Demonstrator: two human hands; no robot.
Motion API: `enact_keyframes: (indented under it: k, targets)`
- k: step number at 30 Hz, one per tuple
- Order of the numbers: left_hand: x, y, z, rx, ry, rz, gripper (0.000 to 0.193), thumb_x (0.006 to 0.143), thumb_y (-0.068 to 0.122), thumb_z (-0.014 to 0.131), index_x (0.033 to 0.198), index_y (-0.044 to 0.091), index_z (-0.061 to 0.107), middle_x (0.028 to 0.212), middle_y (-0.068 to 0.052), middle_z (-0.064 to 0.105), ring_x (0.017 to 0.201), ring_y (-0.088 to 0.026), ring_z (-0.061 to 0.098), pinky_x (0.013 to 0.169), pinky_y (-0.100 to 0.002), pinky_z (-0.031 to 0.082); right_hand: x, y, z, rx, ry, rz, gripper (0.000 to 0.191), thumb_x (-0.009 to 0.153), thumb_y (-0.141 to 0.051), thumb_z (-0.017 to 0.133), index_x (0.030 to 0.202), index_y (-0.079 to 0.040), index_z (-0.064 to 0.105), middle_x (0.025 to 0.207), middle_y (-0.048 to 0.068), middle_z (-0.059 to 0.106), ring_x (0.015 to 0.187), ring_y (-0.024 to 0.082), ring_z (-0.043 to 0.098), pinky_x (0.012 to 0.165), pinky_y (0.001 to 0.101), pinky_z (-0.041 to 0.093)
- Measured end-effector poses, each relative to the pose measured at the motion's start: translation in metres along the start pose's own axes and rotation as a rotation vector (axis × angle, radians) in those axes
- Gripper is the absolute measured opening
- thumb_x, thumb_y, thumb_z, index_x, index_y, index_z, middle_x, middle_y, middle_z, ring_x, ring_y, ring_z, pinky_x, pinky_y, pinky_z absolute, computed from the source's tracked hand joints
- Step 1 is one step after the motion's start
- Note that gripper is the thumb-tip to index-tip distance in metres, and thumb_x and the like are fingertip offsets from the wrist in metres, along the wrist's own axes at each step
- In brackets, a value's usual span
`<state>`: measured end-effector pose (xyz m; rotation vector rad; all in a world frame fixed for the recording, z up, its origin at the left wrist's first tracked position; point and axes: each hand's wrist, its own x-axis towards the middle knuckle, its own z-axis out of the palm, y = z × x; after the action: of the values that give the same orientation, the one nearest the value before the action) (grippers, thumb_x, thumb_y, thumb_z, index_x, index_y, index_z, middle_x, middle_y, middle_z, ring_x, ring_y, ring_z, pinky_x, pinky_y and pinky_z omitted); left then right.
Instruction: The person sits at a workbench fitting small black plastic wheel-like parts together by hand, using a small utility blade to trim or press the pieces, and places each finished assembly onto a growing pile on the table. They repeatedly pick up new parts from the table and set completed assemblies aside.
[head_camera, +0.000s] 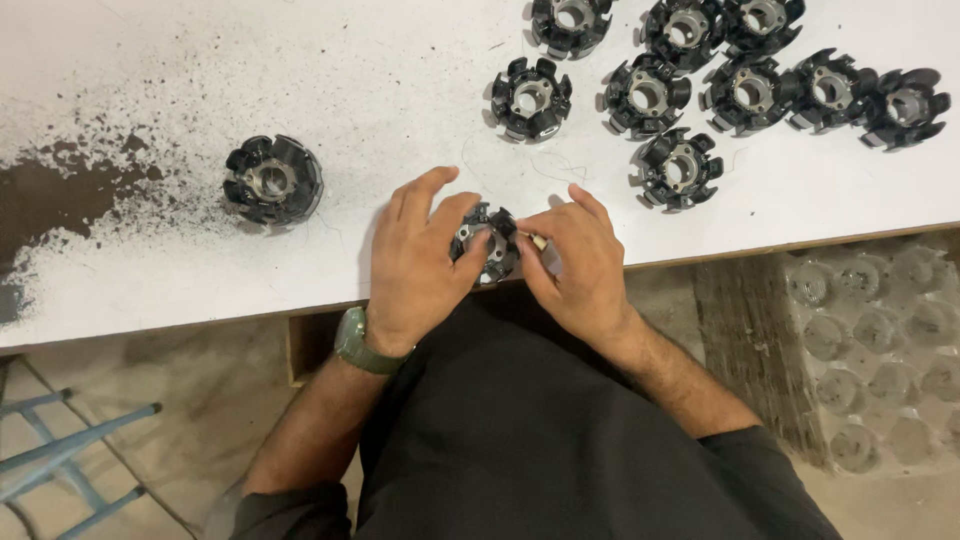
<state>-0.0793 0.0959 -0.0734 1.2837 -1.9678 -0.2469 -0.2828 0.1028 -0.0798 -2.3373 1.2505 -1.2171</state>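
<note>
While both hands (500, 265) clasp it, the stator core (487, 245) tilts.

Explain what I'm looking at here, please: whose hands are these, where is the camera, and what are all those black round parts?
There is no machine here, only a person. The one picture comes from a camera on that person's head, looking down at a white worktable with worn dark patches. The left hand, with a wristwatch, and the right hand together hold one black ring-shaped part with a metal centre at the table's edge. The right hand also pinches something small and pale. One similar part sits alone to the left; a group of them lies at the upper right.
</note>
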Motion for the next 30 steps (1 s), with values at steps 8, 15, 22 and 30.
enact_keyframes:
  k: [8,15,22,30]
  targets:
    - [0.009,0.003,-0.007,0.072,-0.065,0.088,0.019,0.085,0.009,0.076,0.103,0.007,0.068,0.135,-0.007,0.060,0.129,-0.029,0.056,0.099,-0.046,0.048,-0.001,0.005,0.006,0.025,0.012,0.031,0.027,0.089,0.004,0.074,0.111,-0.006,0.063,0.097,0.006,0.068,0.089,0.026,0.068,0.115,0.0516,0.048]
    - [0.012,0.005,-0.016,0.145,-0.172,0.219,0.019,0.084,0.009,0.075,0.101,0.006,0.067,0.132,-0.012,0.060,0.122,-0.031,0.058,0.093,-0.045,0.048,0.000,0.009,0.010,0.019,0.009,0.024,0.028,0.089,0.003,0.075,0.112,-0.007,0.063,0.097,0.005,0.068,0.089,0.024,0.067,0.118,0.0533,0.043]
    - [0.011,0.007,-0.007,-0.047,-0.105,0.012,0.015,0.090,0.006,0.071,0.103,0.004,0.065,0.121,-0.009,0.066,0.094,-0.031,0.069,0.079,-0.041,0.057,-0.006,0.012,0.011,0.040,0.030,-0.090,0.032,0.084,0.003,0.076,0.110,-0.008,0.062,0.103,0.007,0.066,0.103,0.026,0.067,0.122,0.0549,0.037]
    - [0.003,0.004,-0.002,-0.095,-0.106,-0.037,0.015,0.089,0.006,0.071,0.102,0.004,0.063,0.115,-0.009,0.066,0.091,-0.032,0.068,0.078,-0.042,0.056,-0.011,0.014,0.016,0.010,0.009,-0.130,0.034,0.083,0.003,0.079,0.111,-0.008,0.064,0.103,0.007,0.064,0.106,0.025,0.066,0.122,0.0543,0.037]
